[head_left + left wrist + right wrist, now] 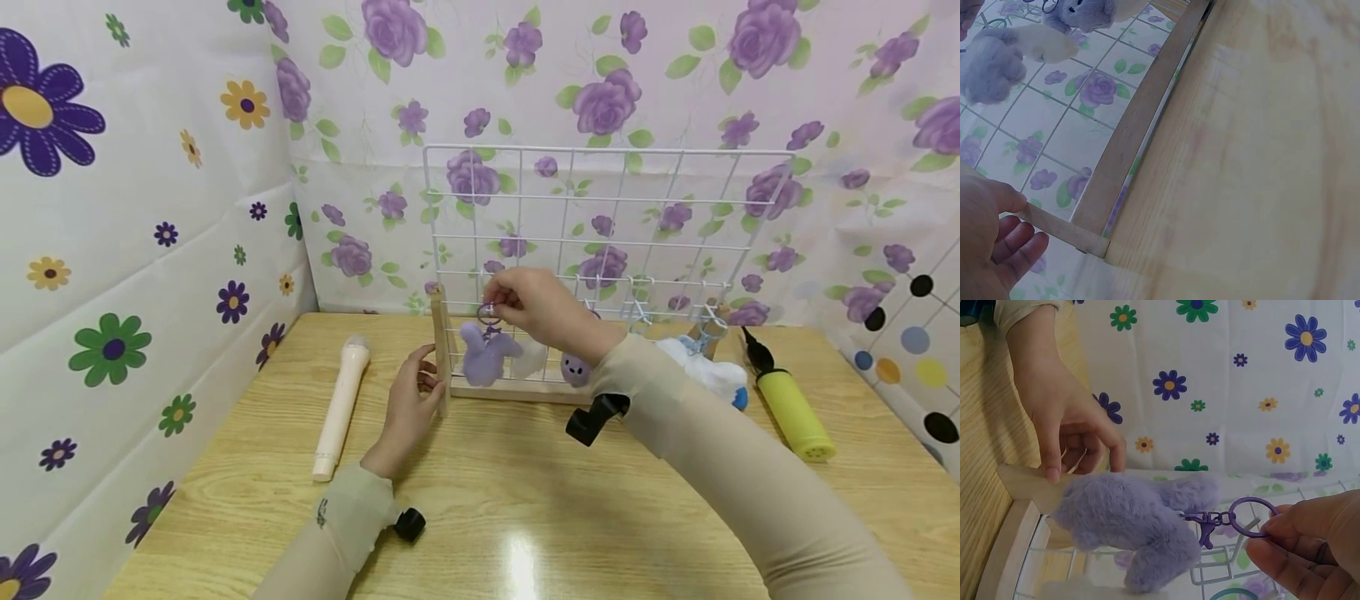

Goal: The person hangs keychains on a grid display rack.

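Note:
My right hand (543,304) pinches a purple key ring (1252,499) between thumb and fingers, in front of a white wire grid (607,151). From its clasp (1207,518) hangs a fluffy purple plush keychain (486,358) with long, ear-like parts. In the right wrist view, a white hook on the grid shows just behind the ring. My left hand (412,392) grips the wooden foot (1063,229) at the left end of the grid's stand, thumb on one side and fingers on the other. The wooden base bar (517,392) runs along the grid's bottom.
Lower on the grid hang a cream plush (529,358), a purple plush with a face (576,369) and white plush (701,367) under blue rings. A pale microphone-shaped wand (341,408) lies at the left. A yellow hand pump (795,417) lies at the right.

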`<control>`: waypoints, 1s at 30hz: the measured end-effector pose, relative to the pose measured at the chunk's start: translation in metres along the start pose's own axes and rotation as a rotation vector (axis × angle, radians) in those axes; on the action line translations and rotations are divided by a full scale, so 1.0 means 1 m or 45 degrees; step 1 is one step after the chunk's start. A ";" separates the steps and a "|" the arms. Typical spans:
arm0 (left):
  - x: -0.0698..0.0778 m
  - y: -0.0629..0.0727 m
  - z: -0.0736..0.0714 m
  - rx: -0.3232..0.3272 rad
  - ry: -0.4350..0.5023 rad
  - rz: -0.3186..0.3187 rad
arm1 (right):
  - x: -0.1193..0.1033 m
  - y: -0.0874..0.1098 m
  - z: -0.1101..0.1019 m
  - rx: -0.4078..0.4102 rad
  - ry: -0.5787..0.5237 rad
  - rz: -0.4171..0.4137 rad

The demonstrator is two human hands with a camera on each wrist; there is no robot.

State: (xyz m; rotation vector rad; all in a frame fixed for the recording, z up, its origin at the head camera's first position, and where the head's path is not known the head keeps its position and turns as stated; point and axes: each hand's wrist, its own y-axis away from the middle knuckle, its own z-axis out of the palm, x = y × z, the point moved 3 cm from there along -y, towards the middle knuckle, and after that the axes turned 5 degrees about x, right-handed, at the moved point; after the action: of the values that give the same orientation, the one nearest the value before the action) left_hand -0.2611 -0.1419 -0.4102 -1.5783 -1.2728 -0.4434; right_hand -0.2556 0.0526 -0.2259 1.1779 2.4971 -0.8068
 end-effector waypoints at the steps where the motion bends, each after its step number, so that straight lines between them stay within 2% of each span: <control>1: 0.000 0.000 0.000 -0.002 0.001 -0.002 | 0.001 0.000 0.000 -0.002 0.007 0.007; 10: 0.000 0.000 0.001 -0.003 -0.005 0.009 | 0.006 -0.004 0.002 -0.041 0.049 0.045; 20: 0.001 0.002 0.000 -0.011 -0.025 0.075 | 0.009 -0.006 0.007 -0.060 0.145 0.005; 30: 0.001 0.002 -0.001 -0.012 -0.022 0.055 | 0.009 -0.007 0.008 -0.049 0.167 -0.007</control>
State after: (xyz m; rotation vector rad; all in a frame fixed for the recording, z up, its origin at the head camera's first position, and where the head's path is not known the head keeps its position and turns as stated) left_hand -0.2588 -0.1418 -0.4095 -1.6176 -1.2487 -0.4102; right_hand -0.2665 0.0505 -0.2337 1.2487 2.6091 -0.7004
